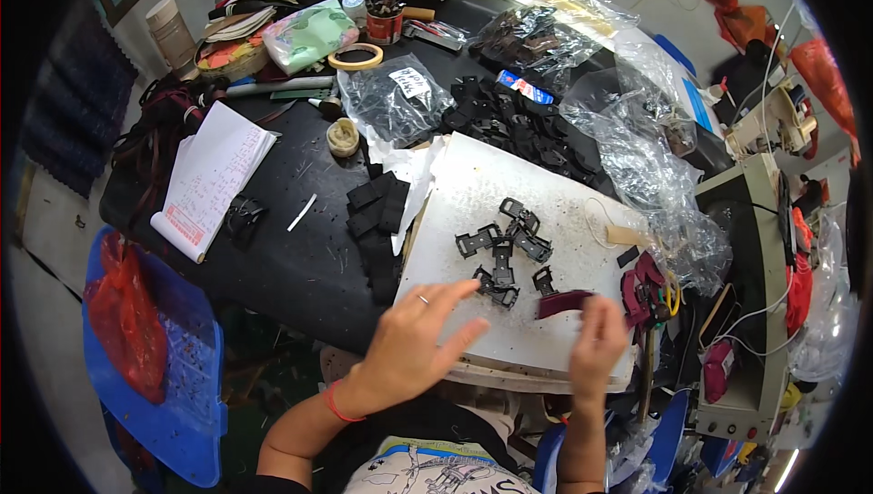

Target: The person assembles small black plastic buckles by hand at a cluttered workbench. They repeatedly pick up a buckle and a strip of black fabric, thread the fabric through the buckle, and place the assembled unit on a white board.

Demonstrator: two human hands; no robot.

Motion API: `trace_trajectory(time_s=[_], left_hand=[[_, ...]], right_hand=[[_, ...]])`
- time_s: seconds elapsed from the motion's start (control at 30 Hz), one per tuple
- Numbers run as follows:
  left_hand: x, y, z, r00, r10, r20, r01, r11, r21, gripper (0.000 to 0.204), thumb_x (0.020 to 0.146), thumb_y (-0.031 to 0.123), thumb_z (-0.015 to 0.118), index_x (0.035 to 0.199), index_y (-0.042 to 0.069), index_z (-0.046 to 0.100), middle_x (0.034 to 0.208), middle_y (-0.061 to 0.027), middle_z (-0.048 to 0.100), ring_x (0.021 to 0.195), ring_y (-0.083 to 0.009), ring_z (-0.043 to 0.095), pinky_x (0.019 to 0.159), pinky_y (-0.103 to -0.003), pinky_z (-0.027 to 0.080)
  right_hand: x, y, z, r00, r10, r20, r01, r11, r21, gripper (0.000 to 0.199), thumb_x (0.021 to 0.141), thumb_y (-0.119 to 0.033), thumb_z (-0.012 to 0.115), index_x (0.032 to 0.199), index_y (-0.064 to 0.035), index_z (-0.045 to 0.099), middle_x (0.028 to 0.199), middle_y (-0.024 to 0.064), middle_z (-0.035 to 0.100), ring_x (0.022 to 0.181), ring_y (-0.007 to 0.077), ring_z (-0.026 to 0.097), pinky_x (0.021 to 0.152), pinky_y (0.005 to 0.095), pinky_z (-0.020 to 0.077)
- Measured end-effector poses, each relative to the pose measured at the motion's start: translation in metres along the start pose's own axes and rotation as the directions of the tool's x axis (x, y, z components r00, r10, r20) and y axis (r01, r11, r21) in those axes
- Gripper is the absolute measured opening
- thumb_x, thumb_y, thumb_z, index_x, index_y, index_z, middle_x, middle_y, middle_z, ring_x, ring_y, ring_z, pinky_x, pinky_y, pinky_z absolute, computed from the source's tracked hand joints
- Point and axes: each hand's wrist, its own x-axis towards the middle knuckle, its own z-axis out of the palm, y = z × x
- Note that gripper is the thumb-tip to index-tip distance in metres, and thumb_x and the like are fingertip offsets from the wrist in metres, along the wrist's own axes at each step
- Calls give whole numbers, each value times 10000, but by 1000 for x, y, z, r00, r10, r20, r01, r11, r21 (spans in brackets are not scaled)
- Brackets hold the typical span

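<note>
My right hand pinches one end of a short maroon strap above the front right part of a white board. My left hand hovers over the board's front left edge, thumb and fingers apart and nothing in them. Just beyond its fingertips lie several black plastic buckles in a loose cluster. One more small black buckle sits beside the strap's free end. More maroon strap pieces are bunched at the board's right edge.
Left of the board are stacked black pieces and an open notebook. A heap of black parts and clear plastic bags lie behind it. A blue chair holding a red bag stands at lower left.
</note>
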Motion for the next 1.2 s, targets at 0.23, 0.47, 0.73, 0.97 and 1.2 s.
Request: trace_trajectory(time_s=[0.23, 0.47, 0.73, 0.97, 1.2], left_hand=[[-3, 3, 24, 993, 93, 66, -101, 988, 120, 220, 770, 50, 671, 989, 39, 648, 990, -113, 615, 885, -298, 558, 763, -371, 469], [-7, 9, 40, 984, 149, 94, -163, 973, 166, 299, 745, 36, 686, 1041, 34, 638, 1068, -123, 596, 959, -304, 536, 814, -376, 459], [3, 12, 43, 995, 48, -82, -50, 998, -23, 331, 797, 75, 677, 1111, 15, 589, 1037, -143, 609, 822, -264, 591, 649, -311, 484], [-6, 12, 31, 998, -55, -17, 54, 997, -47, 236, 900, 149, 568, 740, -24, 579, 565, -115, 537, 473, -224, 530, 461, -320, 397], [-15, 8, 21, 976, -201, -83, 197, 979, -57, 270, 910, 157, 548, 689, 2, 536, 516, -148, 490, 432, -326, 498, 419, -377, 367]], right_hand=[[16, 52, -25, 986, -66, -156, 4, 930, -367, 355, 831, -95, 640, 1163, -1, 553, 1004, 161, 556, 928, 311, 529, 786, 375, 423], [18, 16, 17, 977, -138, 161, 160, 978, -132, 376, 820, -50, 621, 1186, -22, 542, 1014, 156, 577, 906, 325, 514, 805, 397, 418], [2, 12, 20, 983, -182, 27, 178, 977, 120, 235, 782, 97, 616, 990, -10, 644, 885, 114, 635, 741, 180, 607, 656, 268, 486], [-10, -37, 19, 971, -41, 237, -95, 841, 533, 223, 739, 33, 708, 947, -16, 644, 807, 95, 620, 656, 156, 577, 552, 264, 450], [-23, -39, 34, 886, -445, 133, 407, 882, 240, 329, 687, 15, 764, 983, -9, 620, 837, 87, 582, 661, 143, 539, 602, 247, 458]])
